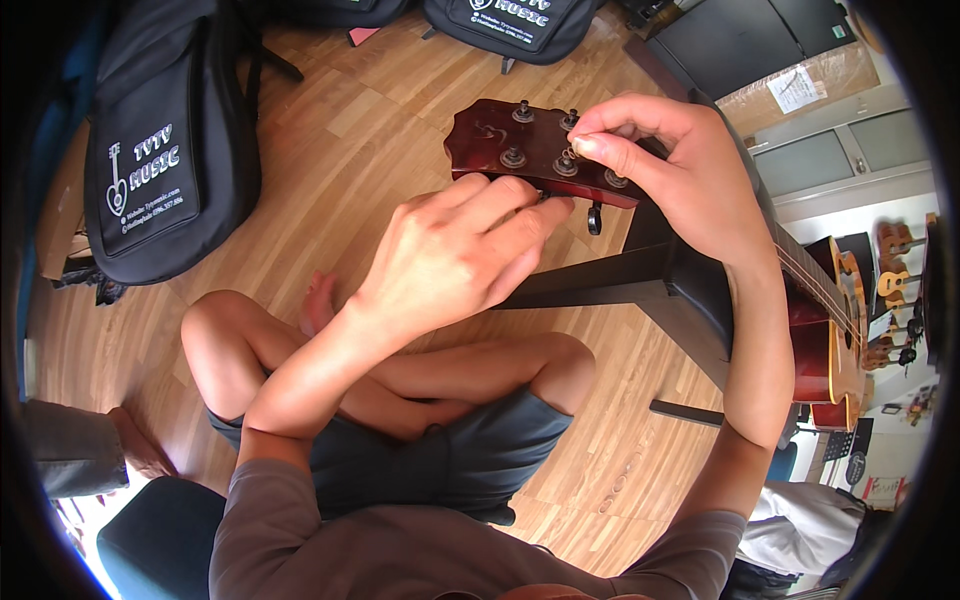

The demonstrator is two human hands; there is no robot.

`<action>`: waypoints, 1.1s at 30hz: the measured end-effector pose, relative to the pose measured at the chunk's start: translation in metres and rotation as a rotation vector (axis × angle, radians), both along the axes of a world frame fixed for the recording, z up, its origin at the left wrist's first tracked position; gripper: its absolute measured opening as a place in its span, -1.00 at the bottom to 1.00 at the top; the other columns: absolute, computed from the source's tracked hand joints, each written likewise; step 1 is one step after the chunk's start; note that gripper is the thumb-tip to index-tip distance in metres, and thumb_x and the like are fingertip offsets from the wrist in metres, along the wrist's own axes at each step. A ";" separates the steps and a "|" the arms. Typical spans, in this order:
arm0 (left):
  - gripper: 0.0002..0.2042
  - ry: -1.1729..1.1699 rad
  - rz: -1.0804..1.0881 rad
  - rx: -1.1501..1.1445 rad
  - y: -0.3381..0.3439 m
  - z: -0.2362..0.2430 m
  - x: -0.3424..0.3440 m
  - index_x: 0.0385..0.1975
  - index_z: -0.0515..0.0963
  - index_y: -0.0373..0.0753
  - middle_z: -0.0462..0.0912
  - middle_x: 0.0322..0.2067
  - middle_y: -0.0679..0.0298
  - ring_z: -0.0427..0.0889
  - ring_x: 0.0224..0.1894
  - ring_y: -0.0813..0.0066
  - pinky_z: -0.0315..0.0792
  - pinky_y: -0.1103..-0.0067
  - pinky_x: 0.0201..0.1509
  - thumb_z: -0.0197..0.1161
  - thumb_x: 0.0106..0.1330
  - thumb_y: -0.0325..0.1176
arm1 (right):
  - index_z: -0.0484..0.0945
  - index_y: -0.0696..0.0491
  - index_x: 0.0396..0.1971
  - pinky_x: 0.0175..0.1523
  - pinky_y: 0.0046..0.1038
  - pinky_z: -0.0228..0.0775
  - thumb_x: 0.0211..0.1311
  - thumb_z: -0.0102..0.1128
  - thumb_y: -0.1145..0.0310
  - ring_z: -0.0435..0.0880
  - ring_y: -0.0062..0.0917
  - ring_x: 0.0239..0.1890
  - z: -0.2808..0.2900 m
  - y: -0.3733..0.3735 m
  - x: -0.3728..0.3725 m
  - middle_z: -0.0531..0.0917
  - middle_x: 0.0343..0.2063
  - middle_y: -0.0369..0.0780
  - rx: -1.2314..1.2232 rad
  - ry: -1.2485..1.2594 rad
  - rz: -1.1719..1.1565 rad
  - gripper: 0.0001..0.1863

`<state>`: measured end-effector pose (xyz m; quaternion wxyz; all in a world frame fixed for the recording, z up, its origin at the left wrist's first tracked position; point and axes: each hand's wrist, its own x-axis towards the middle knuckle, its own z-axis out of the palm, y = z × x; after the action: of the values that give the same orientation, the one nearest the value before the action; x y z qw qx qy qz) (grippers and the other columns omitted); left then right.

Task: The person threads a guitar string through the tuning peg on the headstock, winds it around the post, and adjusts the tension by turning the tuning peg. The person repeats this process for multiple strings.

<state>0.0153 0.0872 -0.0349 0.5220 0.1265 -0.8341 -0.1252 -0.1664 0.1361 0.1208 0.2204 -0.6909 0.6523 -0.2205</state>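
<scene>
The dark red headstock (485,135) of a guitar lies in front of me, with several metal string posts (513,157) on its face. My left hand (450,245) is curled at its near edge, fingertips closed at a tuning key that they mostly hide. Another black tuning key (595,219) sticks out to the right of those fingers. Over the headstock, my right hand (680,155) pinches thumb and forefinger together beside a post, on what looks like a thin guitar string (568,153). The glossy guitar body (842,365) shows beyond my right forearm.
A black padded bench (695,290) on dark legs supports the guitar. Black guitar bags (170,140) stand on the wooden floor (345,130) at left and far side. Another person's foot (140,445) is at left. Small guitars (893,290) hang at right; a cardboard box (770,112) sits far right.
</scene>
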 end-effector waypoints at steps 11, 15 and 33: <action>-0.68 0.103 -0.041 0.066 -0.005 0.004 0.003 -0.11 0.68 -0.20 0.63 -0.23 0.32 0.63 -0.50 0.48 0.52 0.55 -0.52 0.57 0.13 -0.44 | 0.70 0.21 -0.18 -0.02 -0.57 0.45 0.39 0.32 0.41 0.63 -0.68 -0.21 -0.001 0.001 0.001 0.73 -0.29 -0.30 -0.052 0.051 0.001 -0.83; -0.61 0.148 -0.138 0.318 0.000 0.012 0.007 0.02 0.63 -0.23 0.66 -0.29 0.34 0.49 -0.59 0.64 0.37 0.63 -0.58 0.50 0.17 -0.53 | 0.74 0.16 -0.18 -0.13 -0.53 0.48 0.36 0.35 0.31 0.63 -0.66 -0.30 -0.007 0.001 -0.005 0.76 -0.35 -0.30 -0.123 0.051 0.043 -0.78; -0.60 0.173 -0.060 0.262 0.000 0.000 -0.001 0.10 0.71 -0.22 0.63 -0.33 0.28 0.55 -0.46 0.59 0.43 0.63 -0.45 0.34 0.25 -0.64 | 0.71 0.21 -0.15 -0.06 -0.65 0.46 0.38 0.30 0.52 0.66 -0.67 -0.18 -0.010 0.001 -0.007 0.66 -0.20 -0.31 -0.045 0.023 0.031 -0.87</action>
<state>0.0139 0.0875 -0.0351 0.5671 0.1573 -0.7659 -0.2590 -0.1731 0.1374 0.1111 0.2005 -0.7081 0.6389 -0.2239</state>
